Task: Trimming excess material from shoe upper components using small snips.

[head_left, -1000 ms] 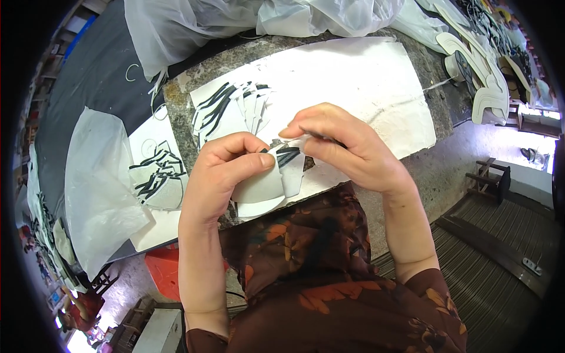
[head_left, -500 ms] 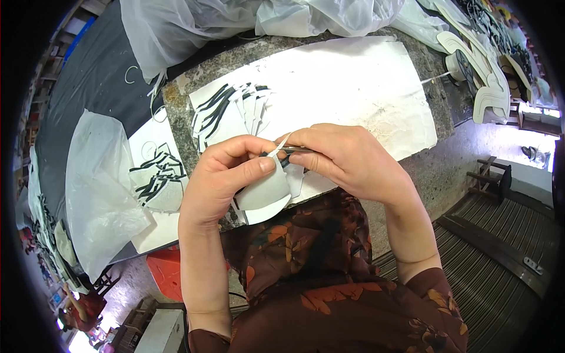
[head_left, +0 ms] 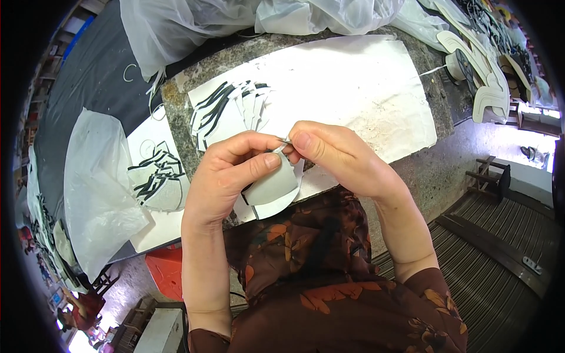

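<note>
a: we start at the left. what is entered first?

b: one clear plastic sheet (head_left: 97, 188), creased, lying on the black-covered desk (head_left: 88, 70). its right edge meets a white card (head_left: 158, 228).

a: and on that card?

b: one bunch of grey pieces (head_left: 170, 195) with black strips, overlapping; we cannot tell the count.

a: further right?

b: one mottled slab (head_left: 207, 68), carrying a broad white board (head_left: 353, 88). at the board's left end, one fanned stack (head_left: 221, 110) of pale pieces, dark strips along them. beyond the slab, a heap of translucent plastic (head_left: 194, 29).

a: now we list the hands.

b: left hand (head_left: 229, 167): narrow, thumb and fingers pinching the upper edge of one grey panel (head_left: 271, 185). the panel hangs tilted below the fingertips, over the near edge of the board, a white layer showing under its curved lower rim.

a: between the hands?

b: one thin white strip (head_left: 283, 148), at the panel's upper corner.

a: and the other hand?

b: right hand (head_left: 344, 154): closed, fingertips just beside the left ones, around a slim metal tool (head_left: 283, 140). we see only its tip.

a: the right end?

b: one spool (head_left: 454, 66), a white strand running leftward from it; then cream shaped pieces (head_left: 492, 106), and a dark stool (head_left: 504, 179) on the floor below.
</note>
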